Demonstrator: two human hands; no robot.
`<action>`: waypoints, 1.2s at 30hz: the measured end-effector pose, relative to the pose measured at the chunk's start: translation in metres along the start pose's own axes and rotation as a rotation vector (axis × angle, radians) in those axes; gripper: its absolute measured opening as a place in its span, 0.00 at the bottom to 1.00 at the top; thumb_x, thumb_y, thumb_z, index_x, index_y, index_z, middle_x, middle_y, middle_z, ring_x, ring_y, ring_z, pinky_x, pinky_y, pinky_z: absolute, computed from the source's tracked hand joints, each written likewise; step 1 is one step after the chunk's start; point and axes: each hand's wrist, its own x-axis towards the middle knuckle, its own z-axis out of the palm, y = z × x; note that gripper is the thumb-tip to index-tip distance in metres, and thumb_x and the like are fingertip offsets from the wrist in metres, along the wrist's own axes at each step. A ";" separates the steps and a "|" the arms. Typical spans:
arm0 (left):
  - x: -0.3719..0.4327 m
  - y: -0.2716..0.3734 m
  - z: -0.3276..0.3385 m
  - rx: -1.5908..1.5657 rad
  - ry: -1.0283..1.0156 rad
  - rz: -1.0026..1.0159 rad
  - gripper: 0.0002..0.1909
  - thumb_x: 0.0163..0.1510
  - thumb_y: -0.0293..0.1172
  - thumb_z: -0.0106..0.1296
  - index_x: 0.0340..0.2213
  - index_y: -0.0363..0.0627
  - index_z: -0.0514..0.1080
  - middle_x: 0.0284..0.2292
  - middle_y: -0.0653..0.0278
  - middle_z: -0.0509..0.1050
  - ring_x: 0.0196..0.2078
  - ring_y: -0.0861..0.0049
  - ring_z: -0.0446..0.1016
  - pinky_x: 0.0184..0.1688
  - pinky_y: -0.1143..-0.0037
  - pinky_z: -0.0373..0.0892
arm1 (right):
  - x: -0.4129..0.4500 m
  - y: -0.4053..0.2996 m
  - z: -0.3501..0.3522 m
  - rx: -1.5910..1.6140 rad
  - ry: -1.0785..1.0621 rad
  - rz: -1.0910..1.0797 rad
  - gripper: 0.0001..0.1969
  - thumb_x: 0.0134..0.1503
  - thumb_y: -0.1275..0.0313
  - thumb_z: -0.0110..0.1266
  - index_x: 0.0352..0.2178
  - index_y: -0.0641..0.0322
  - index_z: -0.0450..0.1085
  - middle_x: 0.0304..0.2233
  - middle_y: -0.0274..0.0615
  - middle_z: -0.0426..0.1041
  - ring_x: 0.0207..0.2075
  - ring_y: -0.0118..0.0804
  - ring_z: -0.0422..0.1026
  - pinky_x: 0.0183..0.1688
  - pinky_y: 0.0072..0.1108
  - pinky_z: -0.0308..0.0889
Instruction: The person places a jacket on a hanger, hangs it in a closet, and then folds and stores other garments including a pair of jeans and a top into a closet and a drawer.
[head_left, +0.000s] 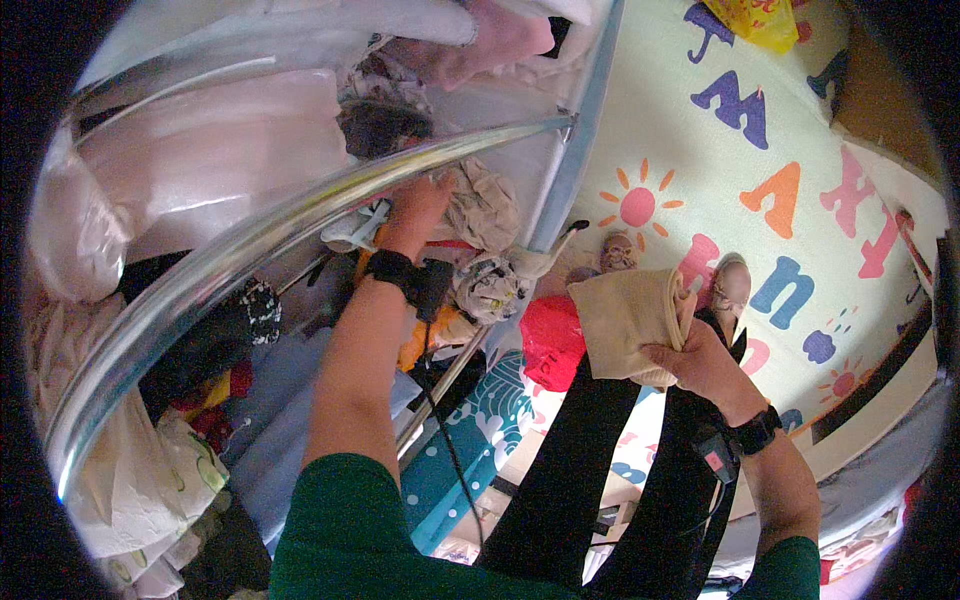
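Observation:
My right hand (701, 367) grips a folded beige knit cloth (626, 322), thumb on top, above the patterned floor mat. My left hand (420, 199) reaches past a shiny metal rail (315, 184) into a storage space full of fabric. Its fingertips meet a dark bundle (382, 124) and are partly hidden, so I cannot tell whether they hold it. A crumpled beige cloth (484, 202) lies just beside that hand. Below it sits a balled, patterned pale cloth (487, 285). Both wrists wear black bands with small devices; a cable hangs from the left one.
A red plastic bag (553, 341) stands by my legs. The mat (675, 150) carries coloured letters and suns, with a yellow bag (765, 22) at its far end. A pale pink, translucent-looking bin (217, 150) and blue fabric (277, 420) are on the left.

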 end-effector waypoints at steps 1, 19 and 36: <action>0.007 -0.011 0.000 0.167 0.096 0.107 0.32 0.43 0.38 0.49 0.48 0.37 0.53 0.48 0.47 0.55 0.51 0.55 0.54 0.52 0.66 0.51 | 0.004 0.004 0.001 0.008 0.001 -0.001 0.13 0.47 0.75 0.51 0.36 0.68 0.63 0.29 0.34 0.69 0.31 0.24 0.65 0.36 0.16 0.62; 0.083 -0.062 -0.010 0.467 -0.042 0.515 0.26 0.44 0.41 0.47 0.45 0.44 0.59 0.46 0.53 0.59 0.48 0.58 0.58 0.48 0.67 0.57 | 0.041 0.017 0.003 0.059 -0.013 -0.063 0.18 0.46 0.72 0.51 0.39 0.66 0.61 0.35 0.43 0.69 0.36 0.33 0.67 0.40 0.21 0.62; 0.075 -0.098 -0.008 0.440 -0.036 0.530 0.22 0.36 0.29 0.50 0.38 0.53 0.66 0.33 0.59 0.66 0.37 0.62 0.63 0.36 0.67 0.63 | 0.203 -0.067 0.046 -0.289 -0.093 -0.415 0.18 0.45 0.71 0.50 0.39 0.70 0.61 0.31 0.44 0.70 0.33 0.32 0.67 0.37 0.21 0.62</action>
